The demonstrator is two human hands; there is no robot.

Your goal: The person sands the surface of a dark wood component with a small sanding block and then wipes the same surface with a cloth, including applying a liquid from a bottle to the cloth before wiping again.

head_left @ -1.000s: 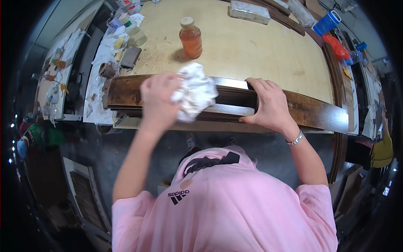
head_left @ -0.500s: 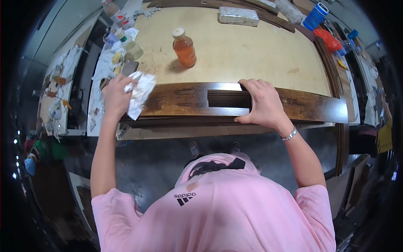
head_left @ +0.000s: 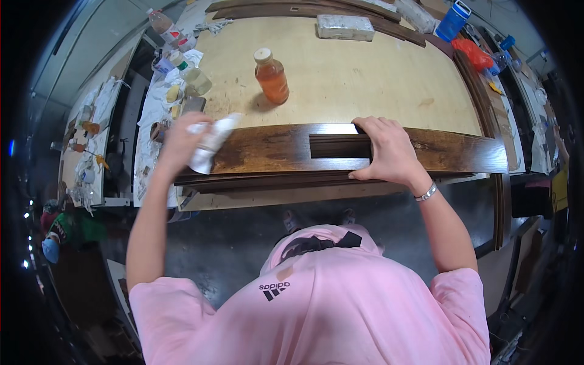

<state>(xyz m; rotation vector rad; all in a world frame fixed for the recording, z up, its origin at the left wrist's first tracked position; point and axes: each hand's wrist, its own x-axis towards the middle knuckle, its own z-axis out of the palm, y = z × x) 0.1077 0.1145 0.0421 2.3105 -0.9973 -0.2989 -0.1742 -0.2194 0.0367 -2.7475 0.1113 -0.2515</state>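
A dark brown wooden board [head_left: 267, 149] with a rectangular cutout lies across the near edge of the table, on top of similar boards. My left hand [head_left: 185, 143], blurred by motion, is closed on a crumpled white cloth [head_left: 214, 141] at the board's left end. My right hand [head_left: 389, 149] grips the board just right of the cutout, fingers over the far edge and thumb at the near edge. Beyond the board stands a clear bottle of orange liquid [head_left: 272, 82] with a pale cap.
A white-wrapped block [head_left: 345, 28] sits at the back, near more dark boards [head_left: 292, 11]. Along the left side are bottles [head_left: 193, 78] and crumpled white sheets [head_left: 159, 100]. A blue jug [head_left: 453, 21] and a red plastic bag [head_left: 473, 55] are at the far right.
My left hand has moved slightly right with the cloth along the board's left end. My right hand keeps its grip by the cutout. The whole view has shifted a little.
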